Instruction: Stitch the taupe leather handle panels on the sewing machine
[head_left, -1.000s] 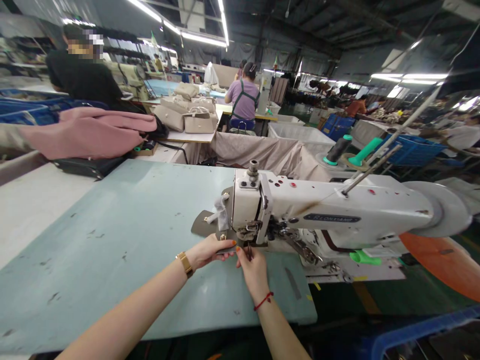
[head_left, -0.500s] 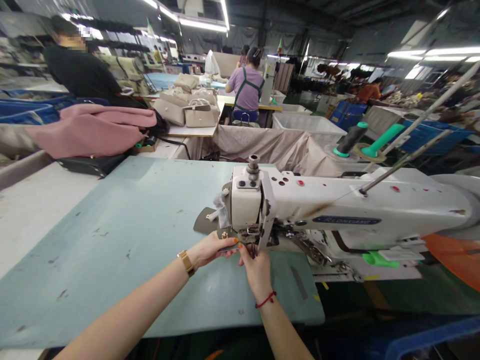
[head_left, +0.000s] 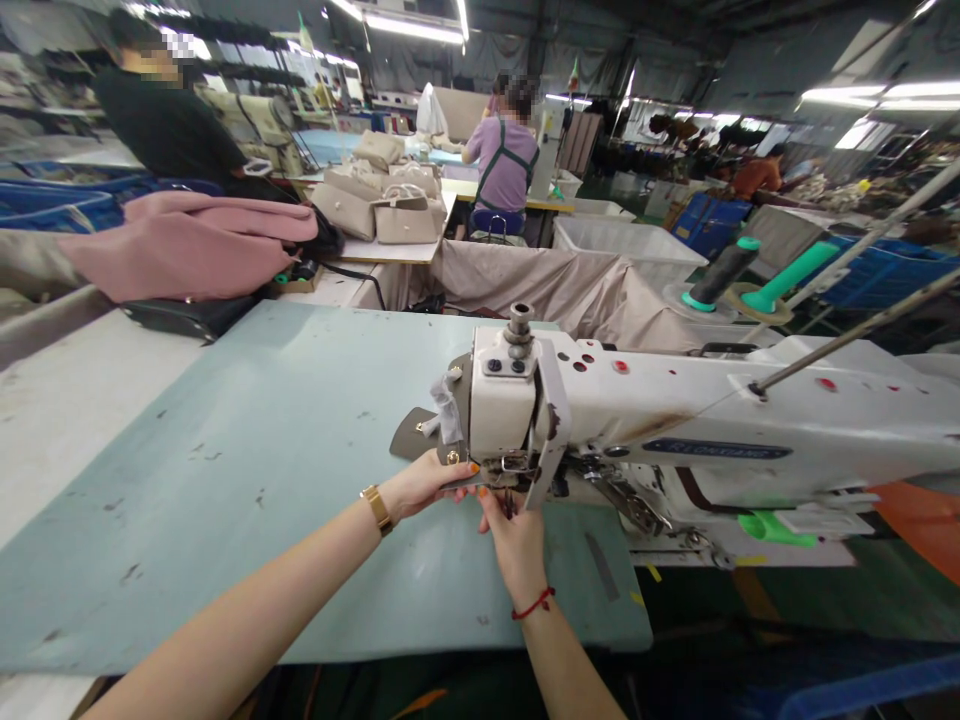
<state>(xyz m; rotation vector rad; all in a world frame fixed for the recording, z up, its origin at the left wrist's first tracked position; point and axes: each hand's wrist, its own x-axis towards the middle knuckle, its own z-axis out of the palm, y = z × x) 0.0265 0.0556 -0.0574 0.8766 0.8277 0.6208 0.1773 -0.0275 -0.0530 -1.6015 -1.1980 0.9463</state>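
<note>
**Obs., hands at machine:** L hand (head_left: 424, 487) and R hand (head_left: 514, 550) close together, fingertips nearly touching, just in front of the sewing machine head (head_left: 502, 400). L fingers (head_left: 457, 478) pinch a thin strip of the taupe leather piece (head_left: 411, 436), which lies flat mostly L of the head, its edge running under the presser foot (head_left: 512, 464). R fingers (head_left: 491, 510) close on something small and dark below the foot; too small to ID, so can't tell if clamped on it or only touching. Gold-tone stud (head_left: 452, 457) on leather, just L of head. Whitish wrapping (head_left: 448, 410) hangs against the head's L side.

L wrist: gold wristwatch (head_left: 379, 508). R wrist: red string bracelet (head_left: 534, 604).

**Surroundings, rel. to machine:** pale green table top (head_left: 187, 480) extends L and under it. Thread cone (head_left: 712, 275) behind its arm. White bin (head_left: 622, 245) further back. Beige handbags (head_left: 395, 222) on a table beyond, w/ co-worker in lilac shirt (head_left: 504, 150) seated past them. Pink fabric (head_left: 187, 245) far L of machine, co-worker in black top (head_left: 161, 125) behind it.
</note>
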